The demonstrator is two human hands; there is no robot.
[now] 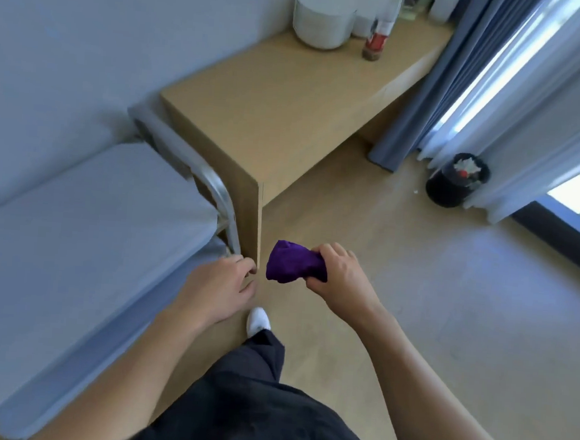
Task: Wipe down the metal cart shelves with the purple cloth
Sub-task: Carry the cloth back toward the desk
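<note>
A bunched purple cloth (290,263) sticks out to the left of my right hand (341,275), which grips it in a fist above the floor. My left hand (224,284) hovers beside it with loosely curled fingers and holds nothing, just below the corner of the wooden table. The metal cart (37,236) stands on the left; its flat grey top shelf fills the lower left, and its chrome handle bar (215,187) curves along the right end next to the table. Lower shelves are hidden under the top one.
A wooden table (289,106) stands against the wall with stacked white bowls (322,14) and a red-labelled bottle (379,30) at its far end. A black bin (456,180) sits by the grey curtain (439,75) and window. My leg and white shoe (258,320) are on the wood floor.
</note>
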